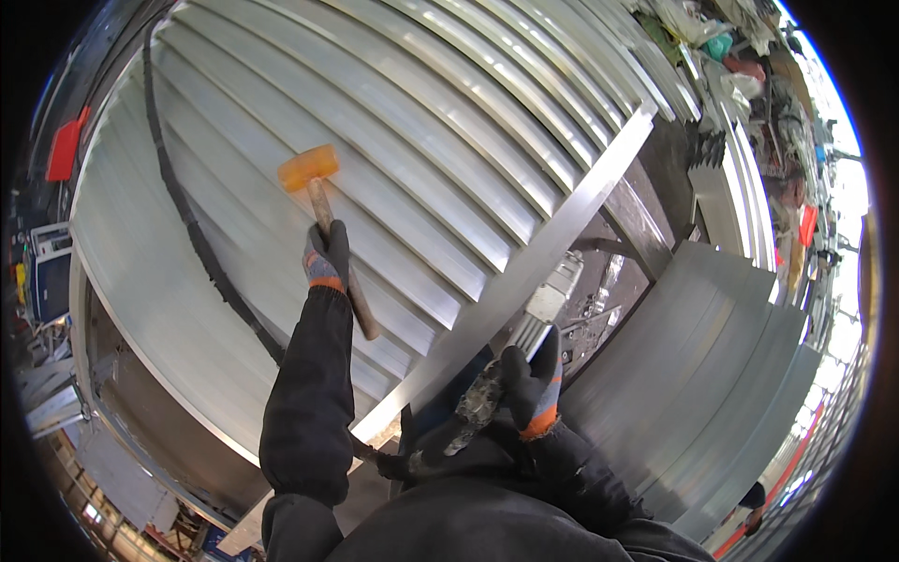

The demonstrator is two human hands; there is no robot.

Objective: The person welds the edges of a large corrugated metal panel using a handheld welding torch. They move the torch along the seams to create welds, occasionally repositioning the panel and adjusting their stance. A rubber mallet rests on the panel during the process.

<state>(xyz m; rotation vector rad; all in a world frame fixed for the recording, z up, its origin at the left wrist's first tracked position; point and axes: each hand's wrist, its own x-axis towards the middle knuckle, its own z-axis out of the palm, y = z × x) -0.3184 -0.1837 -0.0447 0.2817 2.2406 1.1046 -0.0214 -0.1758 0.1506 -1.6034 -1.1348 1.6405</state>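
In my gloved left hand [328, 258] is a mallet [309, 168] with a translucent orange head and a wooden handle. The fingers are wrapped round the handle, and the head is over a large slatted silver metal panel [403, 197]. My gloved right hand [534, 382] is closed at my front, close to the panel's near right edge bar [524, 272]. It grips a long silver-grey tool with a grimy rear part [479, 405]; its exact kind I cannot make out. A boxy silver part [556, 288] shows just beyond the fingers, partly hidden.
A black cable [192, 225] lies across the panel's left side and passes behind my left arm. Flat grey metal sheets [688, 365] are stacked at the right. Long metal profiles and mixed clutter [749, 84] line the far right. A red object [66, 148] is far left.
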